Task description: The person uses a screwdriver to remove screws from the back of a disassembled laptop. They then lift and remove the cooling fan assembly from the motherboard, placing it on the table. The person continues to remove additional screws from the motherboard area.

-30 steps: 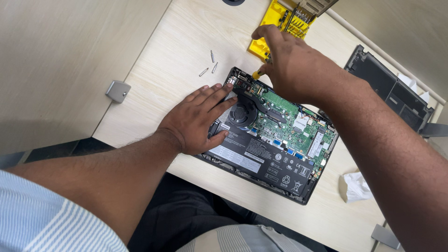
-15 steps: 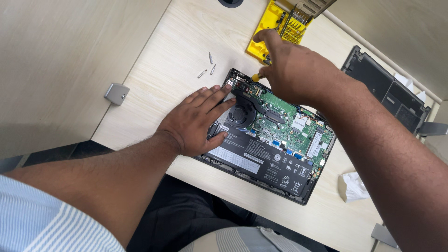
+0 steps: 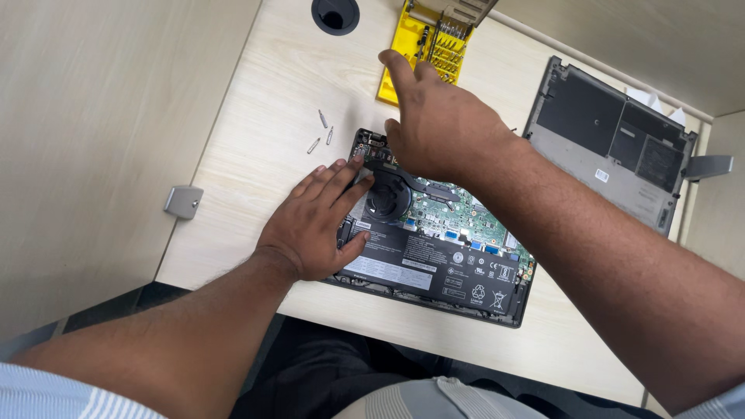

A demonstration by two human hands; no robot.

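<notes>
Pale wood-grain desk (image 3: 256, 155) carries an opened laptop (image 3: 434, 240), its green board, round black fan and flat black battery exposed. Since the earlier frame, your right hand (image 3: 442, 124) has lifted off the laptop's upper corner toward the yellow bit case (image 3: 431, 46); the yellow-tipped tool seen before is no longer visible. That hand is loosely open, fingers extended, grasping nothing visible. Your left hand (image 3: 318, 221) remains flat, fingers spread, pressing the laptop's left edge. Three small metal bits (image 3: 320, 132) lie beside it.
</notes>
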